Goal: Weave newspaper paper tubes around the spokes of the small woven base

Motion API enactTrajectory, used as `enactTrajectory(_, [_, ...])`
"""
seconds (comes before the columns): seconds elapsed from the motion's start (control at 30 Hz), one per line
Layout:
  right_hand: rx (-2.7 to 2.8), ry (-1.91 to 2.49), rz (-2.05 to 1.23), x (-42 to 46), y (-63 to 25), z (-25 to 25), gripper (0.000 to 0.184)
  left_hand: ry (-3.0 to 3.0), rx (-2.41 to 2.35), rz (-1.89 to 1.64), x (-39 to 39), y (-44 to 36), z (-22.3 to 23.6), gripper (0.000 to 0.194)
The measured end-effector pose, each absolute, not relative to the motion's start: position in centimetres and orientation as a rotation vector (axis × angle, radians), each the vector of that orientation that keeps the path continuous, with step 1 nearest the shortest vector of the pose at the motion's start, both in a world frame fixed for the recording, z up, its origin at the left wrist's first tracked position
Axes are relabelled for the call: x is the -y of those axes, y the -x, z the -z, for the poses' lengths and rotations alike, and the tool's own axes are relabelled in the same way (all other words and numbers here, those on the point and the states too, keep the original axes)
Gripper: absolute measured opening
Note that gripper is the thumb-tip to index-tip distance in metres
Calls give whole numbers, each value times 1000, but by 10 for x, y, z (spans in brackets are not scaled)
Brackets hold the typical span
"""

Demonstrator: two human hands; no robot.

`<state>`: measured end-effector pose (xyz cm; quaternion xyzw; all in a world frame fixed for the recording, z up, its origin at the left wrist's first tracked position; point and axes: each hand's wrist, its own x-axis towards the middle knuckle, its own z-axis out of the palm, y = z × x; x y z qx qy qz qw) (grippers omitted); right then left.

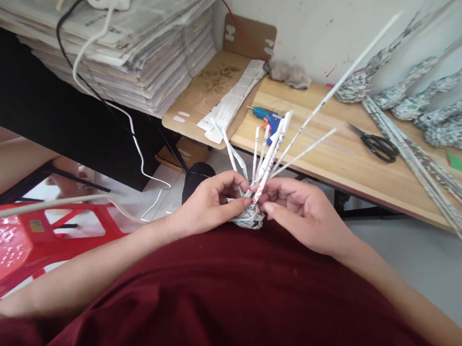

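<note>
Head view: both hands' fingers [232, 186] pinched on newsprint-roll weave [252, 216]; print illegible.

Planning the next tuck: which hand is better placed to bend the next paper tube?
Probably right. The right hand fingertips pinch a paper tube, while the left hand grips the woven base.

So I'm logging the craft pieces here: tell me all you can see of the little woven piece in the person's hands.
The woven piece is a small rounded bundle of rolled newspaper tubes, grey-white with print. From its top, several loose paper tubes fan up and to the right, one far longer than the rest. It sits over the dark red lap, pinched between the left hand and the right hand, whose fingertips meet at the base of the tubes. Its underside is hidden.
</note>
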<state>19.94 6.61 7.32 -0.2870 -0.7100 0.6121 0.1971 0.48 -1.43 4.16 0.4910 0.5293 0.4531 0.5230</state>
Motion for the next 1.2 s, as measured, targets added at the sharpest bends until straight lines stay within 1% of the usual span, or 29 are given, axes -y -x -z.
enactTrajectory(0.07, [2062,815,-1612,-63,-200,-75,24,-1180,-1277,-1069,14,-5,-43,23])
enactTrajectory(0.1, [2100,837,-1524,-62,-199,-75,23,-1189,-1279,-1060,14,-5,-45,21])
enactTrajectory(0.17, [2159,876,-1354,-61,-198,-75,15,-1213,-1276,-1043,14,-4,-48,18])
enactTrajectory(0.23, [2176,872,-1280,-61,-196,-75,11,-1220,-1257,-1032,14,-3,-50,17])
enactTrajectory(0.37, [2106,837,-1386,-62,-196,-72,17,-1181,-1222,-1011,13,-3,-50,22])
enactTrajectory(0.47, [2027,868,-1441,-63,-197,-69,13,-1120,-1256,-1034,13,-5,-48,25])
enactTrajectory(0.6, [1958,941,-1374,-62,-195,-67,8,-1032,-1193,-1063,14,-8,-46,23])
enactTrajectory(0.83, [1990,1030,-1241,-64,-190,-63,11,-983,-1147,-1034,12,-12,-51,21])
enactTrajectory(1.03, [1904,894,-1229,-65,-201,-67,10,-889,-1139,-1035,10,-15,-50,23])
enactTrajectory(1.13, [2154,688,-1112,-66,-208,-73,3,-832,-1118,-1024,10,-13,-46,25])
enactTrajectory(1.2, [2371,482,-1015,-66,-210,-75,8,-824,-1112,-1020,9,-11,-43,25])
